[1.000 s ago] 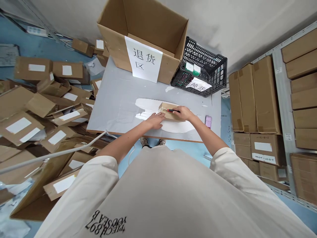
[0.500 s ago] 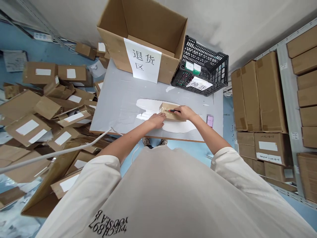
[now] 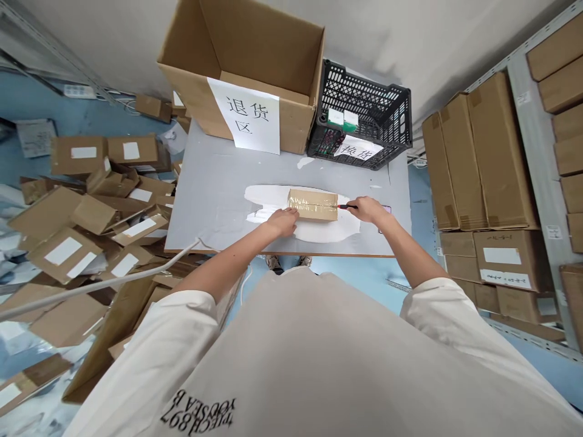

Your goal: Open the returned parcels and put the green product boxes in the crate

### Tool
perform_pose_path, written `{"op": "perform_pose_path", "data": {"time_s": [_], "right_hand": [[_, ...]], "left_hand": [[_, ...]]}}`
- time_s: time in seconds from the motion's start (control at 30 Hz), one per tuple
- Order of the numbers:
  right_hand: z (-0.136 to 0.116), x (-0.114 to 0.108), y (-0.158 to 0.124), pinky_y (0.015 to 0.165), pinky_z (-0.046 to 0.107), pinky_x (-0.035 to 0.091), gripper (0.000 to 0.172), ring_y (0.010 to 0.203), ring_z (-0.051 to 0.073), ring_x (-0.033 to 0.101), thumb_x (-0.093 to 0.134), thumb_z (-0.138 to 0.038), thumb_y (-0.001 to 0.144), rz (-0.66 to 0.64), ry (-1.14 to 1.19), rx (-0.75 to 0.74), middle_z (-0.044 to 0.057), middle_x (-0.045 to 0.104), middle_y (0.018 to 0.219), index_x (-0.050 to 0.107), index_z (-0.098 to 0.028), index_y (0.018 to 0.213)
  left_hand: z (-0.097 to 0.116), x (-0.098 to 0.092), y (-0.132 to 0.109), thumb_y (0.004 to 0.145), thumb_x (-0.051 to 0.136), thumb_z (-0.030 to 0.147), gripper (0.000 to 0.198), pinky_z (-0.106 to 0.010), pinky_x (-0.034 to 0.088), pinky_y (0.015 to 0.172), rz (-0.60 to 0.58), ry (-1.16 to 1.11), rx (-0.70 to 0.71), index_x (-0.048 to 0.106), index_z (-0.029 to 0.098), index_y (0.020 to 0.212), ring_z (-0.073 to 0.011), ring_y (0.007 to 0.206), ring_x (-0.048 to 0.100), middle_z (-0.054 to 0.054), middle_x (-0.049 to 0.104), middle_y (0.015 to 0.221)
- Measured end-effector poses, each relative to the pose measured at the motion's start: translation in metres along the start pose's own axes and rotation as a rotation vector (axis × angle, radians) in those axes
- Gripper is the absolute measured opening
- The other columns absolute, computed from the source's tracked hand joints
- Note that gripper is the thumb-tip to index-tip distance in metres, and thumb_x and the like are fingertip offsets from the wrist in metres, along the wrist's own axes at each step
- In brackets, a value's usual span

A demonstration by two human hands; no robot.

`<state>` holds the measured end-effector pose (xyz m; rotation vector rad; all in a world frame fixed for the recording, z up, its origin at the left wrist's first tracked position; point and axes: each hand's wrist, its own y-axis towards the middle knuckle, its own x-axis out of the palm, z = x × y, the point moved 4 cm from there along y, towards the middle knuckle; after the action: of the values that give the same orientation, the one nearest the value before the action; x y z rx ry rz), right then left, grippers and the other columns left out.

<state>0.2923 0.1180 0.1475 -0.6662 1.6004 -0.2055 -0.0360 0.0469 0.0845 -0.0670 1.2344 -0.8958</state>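
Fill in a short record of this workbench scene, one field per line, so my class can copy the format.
Left hand: left hand bare, fingers resting on the small box's left end
Right hand: right hand gripping a red-and-black tool
Tool tip: at the box's right end; contact unclear
Work item: small box, shiny tape along its top
Surface: grey table with a white patch
Far side: large open carton, black crate
Floor, left: piled cartons
Right: loaded shelving
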Motion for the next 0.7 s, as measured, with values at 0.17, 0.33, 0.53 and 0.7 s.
{"op": "perform_pose_path", "data": {"time_s": [0.17, 0.33, 0.53, 0.7], "right_hand": [[0.035, 0.003, -0.019, 0.08, 0.038, 0.048, 0.025, 0.1, 0.033, 0.074, 0.07, -0.04, 0.105, 0.028, 0.031, 0.067, 0.011, 0.085, 0.101, 0.093, -0.031, 0.108], [0.059, 0.008, -0.036, 0.077, 0.035, 0.047, 0.033, 0.089, 0.028, 0.074, 0.063, -0.043, 0.107, 0.094, 0.224, 0.119, 0.008, 0.086, 0.096, 0.092, -0.028, 0.114], [0.058, 0.027, -0.037, 0.078, 0.03, 0.051, 0.037, 0.08, 0.023, 0.077, 0.059, -0.046, 0.11, 0.177, 0.536, 0.107, 0.003, 0.083, 0.087, 0.087, -0.023, 0.114], [0.056, 0.045, -0.03, 0.075, 0.029, 0.055, 0.03, 0.069, 0.018, 0.074, 0.064, -0.045, 0.108, 0.193, 0.752, 0.104, 0.002, 0.082, 0.09, 0.083, -0.022, 0.109]], "left_hand": [[0.004, -0.009, 0.0, 0.105, 0.06, 0.031, 0.059, -0.05, 0.052, 0.13, 0.003, -0.002, -0.013, 0.064, 0.022, 0.163, -0.0366, 0.162, 0.059, -0.017, 0.063, 0.173], [0.018, -0.026, 0.008, 0.107, 0.053, 0.027, 0.051, -0.054, 0.055, 0.12, 0.01, 0.089, -0.109, 0.068, 0.015, 0.154, -0.0401, 0.141, 0.072, -0.023, 0.071, 0.156], [0.046, -0.039, 0.047, 0.103, 0.06, 0.024, 0.057, -0.058, 0.049, 0.126, 0.094, 0.066, -0.089, 0.065, 0.02, 0.16, -0.0426, 0.152, 0.059, -0.022, 0.064, 0.159], [0.055, -0.036, 0.071, 0.101, 0.071, 0.03, 0.061, -0.059, 0.048, 0.127, 0.096, 0.087, -0.086, 0.063, 0.02, 0.16, -0.0448, 0.154, 0.055, -0.023, 0.06, 0.162]]}}
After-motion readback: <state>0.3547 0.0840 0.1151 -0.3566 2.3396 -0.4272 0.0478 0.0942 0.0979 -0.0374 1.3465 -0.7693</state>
